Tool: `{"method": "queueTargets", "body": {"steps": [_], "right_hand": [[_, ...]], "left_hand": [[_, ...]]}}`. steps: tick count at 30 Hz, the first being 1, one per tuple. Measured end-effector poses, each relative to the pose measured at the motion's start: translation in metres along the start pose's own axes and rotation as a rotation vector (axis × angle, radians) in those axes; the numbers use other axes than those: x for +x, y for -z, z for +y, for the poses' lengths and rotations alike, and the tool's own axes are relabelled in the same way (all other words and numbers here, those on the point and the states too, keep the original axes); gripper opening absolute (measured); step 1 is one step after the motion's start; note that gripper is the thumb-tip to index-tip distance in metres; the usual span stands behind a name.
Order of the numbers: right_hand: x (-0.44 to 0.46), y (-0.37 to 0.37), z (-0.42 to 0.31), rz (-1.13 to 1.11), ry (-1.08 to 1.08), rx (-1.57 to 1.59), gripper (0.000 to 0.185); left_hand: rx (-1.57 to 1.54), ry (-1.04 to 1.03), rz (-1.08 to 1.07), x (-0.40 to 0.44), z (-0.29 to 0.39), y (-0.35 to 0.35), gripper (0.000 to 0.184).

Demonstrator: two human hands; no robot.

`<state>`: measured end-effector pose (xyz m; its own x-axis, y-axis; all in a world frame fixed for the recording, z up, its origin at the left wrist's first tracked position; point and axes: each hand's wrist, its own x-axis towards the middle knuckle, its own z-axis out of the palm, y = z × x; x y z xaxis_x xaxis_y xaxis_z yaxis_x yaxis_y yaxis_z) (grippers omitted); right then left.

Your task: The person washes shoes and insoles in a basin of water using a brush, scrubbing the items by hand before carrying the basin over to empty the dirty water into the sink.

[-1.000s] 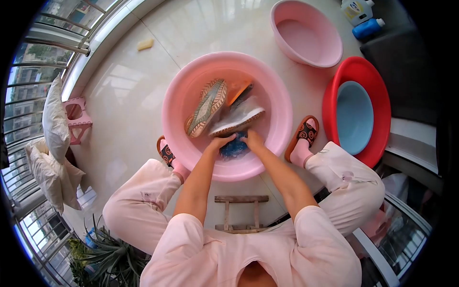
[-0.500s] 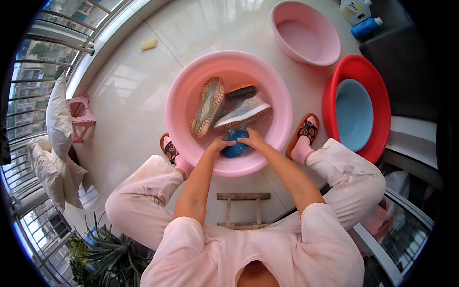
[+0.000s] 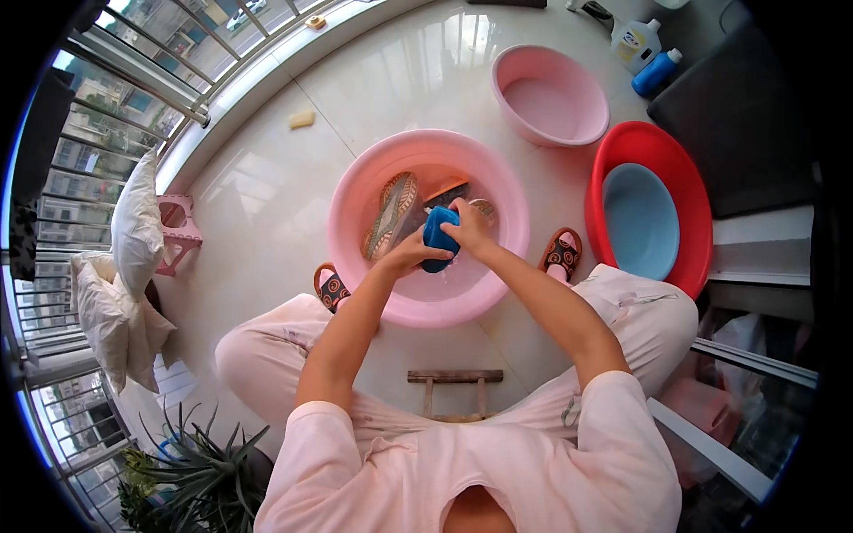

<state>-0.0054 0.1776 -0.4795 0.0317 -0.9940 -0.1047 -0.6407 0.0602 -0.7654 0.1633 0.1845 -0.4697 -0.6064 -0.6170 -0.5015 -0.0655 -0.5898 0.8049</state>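
Head view, watched from far off: I have my left hand (image 3: 409, 252) and right hand (image 3: 469, 228) curled part way shut, both holding a blue thing (image 3: 439, 233). It is between the hands, above the pink tub (image 3: 426, 317). Water drips under it, so I think it is slippery. It could slide out if one hand lets go, or pop out if I squeeze too hard, and then splash. One shoe (image 3: 396, 206) lies just past the left hand, and a brush (image 3: 447, 189) is just past the right hand; swinging low could bump them. I cannot tell how tight each hold is.
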Motion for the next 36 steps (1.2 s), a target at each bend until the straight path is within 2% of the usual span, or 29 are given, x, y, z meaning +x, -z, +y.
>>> {"method": "queueTargets", "body": {"steps": [2,3,6,7,10,11,12,13,14,16,17,20,21,24,25,28,29,32,33,36], "right_hand": [[0.005,0.019,-0.029,0.068,-0.044,-0.02,0.035],[0.006,0.025,-0.044,0.096,-0.089,-0.038,0.036],[0.019,0.036,-0.064,0.081,-0.144,0.102,0.039],[0.021,0.038,-0.067,0.052,-0.153,0.178,0.041],[0.019,0.061,-0.083,-0.067,0.153,0.294,0.053],[0.014,0.073,-0.091,-0.011,0.372,0.086,0.055],[0.001,0.094,-0.11,0.044,0.583,-0.126,0.057],[-0.007,0.109,-0.122,0.099,0.788,-0.342,0.058],[-0.004,0.117,-0.125,0.151,0.883,-0.452,0.058],[0.001,0.126,-0.125,0.247,1.054,-0.674,0.057],[0.005,0.131,-0.129,0.222,1.105,-0.719,0.05],[0.005,0.116,-0.138,0.18,1.143,-0.61,0.043],[0.009,0.11,-0.137,0.219,1.205,-0.619,0.036],[0.022,0.092,-0.118,0.088,1.1,-0.651,0.036],[0.024,0.096,-0.117,0.165,1.165,-0.68,0.037],[0.026,0.096,-0.117,0.071,1.104,-0.581,0.029],[0.024,0.096,-0.116,0.053,1.087,-0.555,0.02],[0.029,0.085,-0.099,0.001,0.961,-0.656,0.013],[0.03,0.085,-0.097,-0.077,0.886,-0.504,0.012],[0.033,0.066,-0.084,-0.192,0.625,-0.491,0.006]], "left_hand": [[0.283,-0.195,0.092,0.021,-0.002,0.004,0.075],[0.583,-0.298,0.301,0.034,-0.01,0.011,0.08],[0.905,-0.151,0.632,-0.015,0.07,-0.035,0.08],[0.934,-0.218,0.657,-0.019,0.076,-0.032,0.071],[0.775,-0.28,0.54,-0.028,0.094,-0.001,0.056],[0.522,-0.235,0.444,-0.033,0.106,0.003,0.043],[0.35,-0.073,0.338,-0.031,0.119,0.013,0.034],[0.168,-0.062,0.246,-0.031,0.127,0.015,0.031],[-0.011,-0.059,0.147,-0.03,0.139,0.015,0.028],[-0.002,0.064,-0.017,-0.048,0.17,0.007,0.025],[-0.001,0.133,-0.095,-0.054,0.179,0.005,0.023],[0.14,0.245,-0.319,-0.051,0.174,0.01,0.024],[0.145,0.276,-0.329,-0.049,0.173,0.01,0.023],[0.159,0.379,-0.383,-0.04,0.163,0.002,0.021],[0.128,0.425,-0.389,-0.04,0.163,0.002,0.02],[0.04,0.397,-0.396,-0.033,0.151,0.003,0.018],[0.047,0.395,-0.371,-0.032,0.149,0.004,0.017],[0.301,0.296,-0.148,-0.024,0.141,-0.001,0.033],[0.354,0.203,-0.101,-0.021,0.133,0.0,0.035],[0.905,-0.101,0.111,-0.014,0.114,-0.005,0.025]]}}
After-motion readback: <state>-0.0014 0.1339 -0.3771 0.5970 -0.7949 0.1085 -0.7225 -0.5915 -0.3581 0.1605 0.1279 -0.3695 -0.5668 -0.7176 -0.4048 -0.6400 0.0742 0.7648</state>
